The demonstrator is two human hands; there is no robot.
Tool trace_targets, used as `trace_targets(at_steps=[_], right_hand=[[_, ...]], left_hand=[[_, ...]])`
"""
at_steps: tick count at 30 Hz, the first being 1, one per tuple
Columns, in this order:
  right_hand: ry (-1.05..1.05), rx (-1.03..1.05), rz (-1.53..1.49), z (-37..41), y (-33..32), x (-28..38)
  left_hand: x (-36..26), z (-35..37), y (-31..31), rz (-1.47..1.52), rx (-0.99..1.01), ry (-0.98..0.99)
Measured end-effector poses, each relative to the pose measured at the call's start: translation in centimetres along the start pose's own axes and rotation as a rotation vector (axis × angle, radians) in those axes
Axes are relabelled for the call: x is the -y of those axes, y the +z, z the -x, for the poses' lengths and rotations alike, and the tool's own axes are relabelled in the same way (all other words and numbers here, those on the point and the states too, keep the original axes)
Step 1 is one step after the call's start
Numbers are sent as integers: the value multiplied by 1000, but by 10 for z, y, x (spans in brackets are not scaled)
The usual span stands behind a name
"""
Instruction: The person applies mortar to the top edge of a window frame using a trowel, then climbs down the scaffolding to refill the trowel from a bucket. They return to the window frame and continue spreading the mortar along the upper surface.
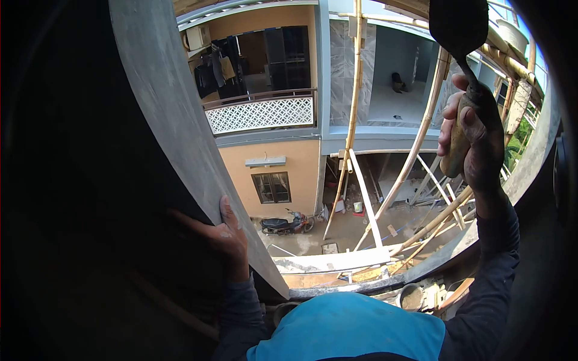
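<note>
My right hand (472,132) is raised at the upper right, fingers wrapped round the worn handle of a trowel (460,27). The trowel's dark, rounded blade points up, and its top is cut off by the frame edge. My left hand (229,236) rests against the edge of a grey plastered column (174,108). Its thumb lies up along the lit grey face, while the fingers stretch left onto the shadowed side, where they are hard to see. Nothing shows in that hand.
Beyond the opening, bamboo scaffold poles (354,90) rise before a building with a balcony railing (262,115). Far below stands a motorbike (288,224). A bucket (412,297) sits near the sill, and a curved grey wall edge (533,150) borders the right side.
</note>
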State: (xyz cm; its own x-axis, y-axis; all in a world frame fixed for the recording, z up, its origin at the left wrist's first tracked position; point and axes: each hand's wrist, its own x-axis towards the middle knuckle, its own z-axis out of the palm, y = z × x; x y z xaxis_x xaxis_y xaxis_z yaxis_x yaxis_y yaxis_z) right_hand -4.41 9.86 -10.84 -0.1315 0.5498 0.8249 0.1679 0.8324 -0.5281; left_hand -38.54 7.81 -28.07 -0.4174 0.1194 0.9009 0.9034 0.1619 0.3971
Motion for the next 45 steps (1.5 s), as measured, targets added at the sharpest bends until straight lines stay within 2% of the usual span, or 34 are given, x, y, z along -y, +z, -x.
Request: trace_targets(at_steps=[10, 12, 17, 20, 24, 26, 27, 28, 29, 30, 32, 33, 36, 39, 41, 45], right_hand=[[-25, -10, 20, -7, -9, 3], [-63, 11, -59, -11, -12, 8], [-79, 4, 45, -10, -6, 14], [-129, 6, 68, -14, -3, 21], [-133, -3, -49, -27, 4, 41], [-107, -14, -59, -33, 5, 49], [-134, -1, -1, -38, 4, 51], [-150, 11, 55, -43, 4, 53], [-149, 18, -49, -46, 3, 54], [-179, 23, -48, -52, 4, 58], [-161, -34, 1, -62, 10, 70], [-148, -55, 148, -68, 13, 83], [-169, -75, 314, -94, 18, 111], [-171, -17, 444, -127, 15, 138], [-115, 0, 564, -146, 15, 155], [-201, 3, 862, -176, 26, 177]], left_hand=[[0, -1, -1, 57, 0, 14], [-2, -3, -3, 22, 7, 22], [-2, -1, -3, -18, -14, 22], [-5, -2, -9, -45, -12, -16], [4, 7, 1, 126, 56, -89], [2, 9, -1, 98, 91, -105], [0, 8, -1, 117, 36, -115], [-2, 9, -3, 110, 83, -127], [-2, 10, -5, 99, 141, -140], [-2, 11, -4, 107, 113, -148], [-1, 11, -3, 6, 145, -149], [-3, 10, -5, 12, 132, -156], [-4, 7, -11, 56, 166, -167], [-2, 8, -9, 8, 146, -172], [0, 8, -13, -67, 207, -163], [0, 9, -8, -85, 196, -185]])
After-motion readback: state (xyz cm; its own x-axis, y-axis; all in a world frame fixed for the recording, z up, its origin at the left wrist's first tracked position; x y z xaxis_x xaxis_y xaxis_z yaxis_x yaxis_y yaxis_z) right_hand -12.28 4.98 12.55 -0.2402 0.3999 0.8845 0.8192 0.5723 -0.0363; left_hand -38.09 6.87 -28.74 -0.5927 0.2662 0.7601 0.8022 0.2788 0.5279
